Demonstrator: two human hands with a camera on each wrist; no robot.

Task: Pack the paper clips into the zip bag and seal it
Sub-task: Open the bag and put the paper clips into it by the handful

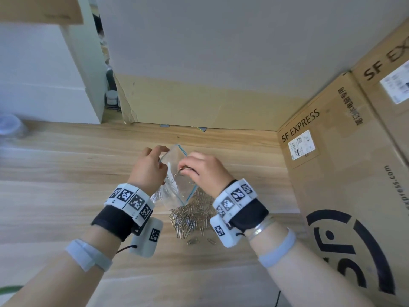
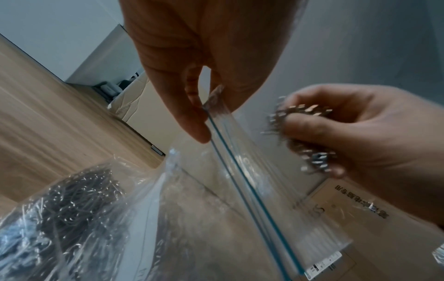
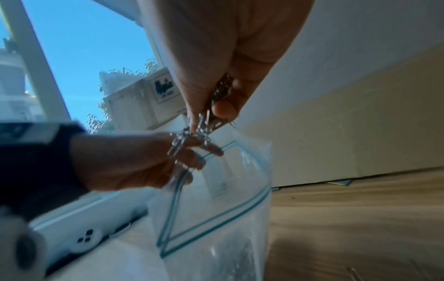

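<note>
Head view: left hand pinches the rim of the zip bag, mouth open; right hand, at 3 o'clock of the mouth, clutches a bunch of paper clips; loose pile on the table at 6 o'clock.
Left wrist view: thumb and finger nip the bag's top corner; clips already inside at 7 o'clock.
Right wrist view: clips dangle from closed fingers above the bag's mouth.

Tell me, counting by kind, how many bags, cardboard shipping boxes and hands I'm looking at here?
Zip bag: 1
SF Express cardboard boxes: 2
Hands: 2, the left hand and the right hand
Total: 5
The paper clips are too many to count.
</note>
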